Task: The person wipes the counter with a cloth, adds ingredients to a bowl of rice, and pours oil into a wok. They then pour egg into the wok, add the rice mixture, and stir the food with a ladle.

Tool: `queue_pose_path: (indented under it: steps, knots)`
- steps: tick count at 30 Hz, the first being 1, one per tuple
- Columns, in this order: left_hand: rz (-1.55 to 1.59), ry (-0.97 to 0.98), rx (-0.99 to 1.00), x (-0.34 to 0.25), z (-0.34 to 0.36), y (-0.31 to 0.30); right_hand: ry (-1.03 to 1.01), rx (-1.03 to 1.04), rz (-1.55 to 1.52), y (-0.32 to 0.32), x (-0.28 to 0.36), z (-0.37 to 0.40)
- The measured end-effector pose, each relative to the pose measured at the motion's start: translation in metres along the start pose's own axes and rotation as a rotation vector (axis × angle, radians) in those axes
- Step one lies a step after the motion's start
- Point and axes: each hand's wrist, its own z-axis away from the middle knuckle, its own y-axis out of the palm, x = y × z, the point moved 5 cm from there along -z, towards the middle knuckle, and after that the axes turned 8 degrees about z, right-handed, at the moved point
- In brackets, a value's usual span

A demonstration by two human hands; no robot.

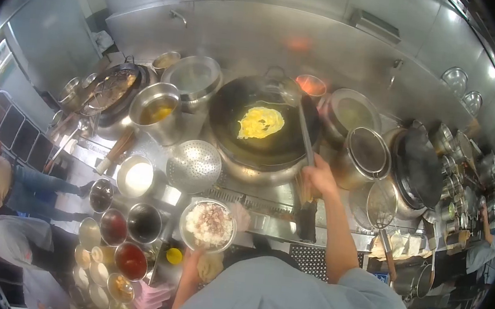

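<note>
A large black wok (pixel 228 134) stands in the middle with yellow egg (pixel 261 123) spread in it. My right hand (pixel 320 175) is closed round the handle of a long metal ladle (pixel 307 130), whose bowl is over the wok's upper right part. Lower down, my left hand (pixel 192 263) holds the near edge of a metal bowl (pixel 184 232). White rice topped with reddish-brown bits (pixel 210 223) fills that bowl. Just above the bowl lies a perforated strainer (pixel 194 166).
Metal pots (pixel 156 112) and further woks (pixel 418 169) flank the central wok. Several sauce and ingredient containers (pixel 130 261) stand at lower left. A co-worker (pixel 27 240) is at the far left; another person's arm (pixel 486 225) shows far right. A wire skimmer (pixel 382 205) lies right.
</note>
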Motion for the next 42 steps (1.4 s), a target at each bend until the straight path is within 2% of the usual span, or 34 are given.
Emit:
queue_pose_path:
  steps: [4, 6, 10, 14, 15, 18, 22, 24, 25, 28, 31, 33, 35, 38, 41, 42]
  knots:
    - [0.055, -0.024, -0.041, 0.005, 0.006, -0.008, 0.105, 0.056, 0.026, -0.01, -0.015, -0.012]
    - [0.088, -0.003, -0.003, 0.011, 0.003, -0.013, 0.102, -0.066, 0.157, 0.018, -0.033, -0.011]
    - [0.1, 0.003, -0.048, 0.016, 0.001, -0.021, 0.192, 0.264, -0.229, 0.021, -0.021, -0.013]
    - [0.134, -0.007, -0.039, 0.007, 0.007, -0.012, -0.014, 0.023, 0.166, 0.042, -0.013, -0.049]
    - [0.141, -0.013, -0.036, 0.005, 0.011, -0.009, 0.016, 0.045, 0.124, 0.046, -0.023, -0.058]
    - [0.021, 0.034, -0.085, 0.024, -0.006, -0.037, 0.073, 0.258, 0.285, 0.04, -0.01, -0.022]
    - [0.032, 0.063, -0.102, 0.015, 0.009, -0.026, 0.184, 0.379, 0.291, -0.001, -0.022, 0.039]
    - [-0.042, 0.113, -0.104, 0.012, 0.011, -0.026, 0.114, 0.293, 0.545, -0.005, 0.006, 0.049]
    - [0.015, 0.072, -0.077, 0.015, 0.008, -0.028, 0.092, 0.238, 0.669, -0.009, 0.013, 0.052]
    - [0.112, -0.033, -0.014, 0.017, 0.005, -0.018, -0.255, -0.027, 0.968, 0.014, -0.063, -0.022]
    - [0.067, -0.009, -0.006, -0.007, 0.006, 0.005, -0.086, 0.163, 0.686, 0.032, -0.037, 0.0]
    - [0.017, 0.025, -0.042, -0.011, 0.009, 0.004, 0.129, 0.321, 0.571, 0.014, 0.007, 0.055]
    - [0.091, 0.02, -0.043, -0.022, 0.022, 0.015, -0.034, 0.277, 0.703, -0.004, 0.021, 0.093]
    - [0.123, 0.03, -0.049, -0.022, 0.019, 0.004, 0.076, 0.312, 0.688, -0.024, 0.01, 0.104]
    - [0.115, 0.084, 0.023, -0.041, 0.01, 0.016, 0.211, 0.196, 0.633, -0.014, 0.018, 0.064]
    - [0.121, 0.121, 0.054, -0.052, 0.004, 0.026, 0.127, 0.065, 0.636, -0.009, 0.003, 0.043]
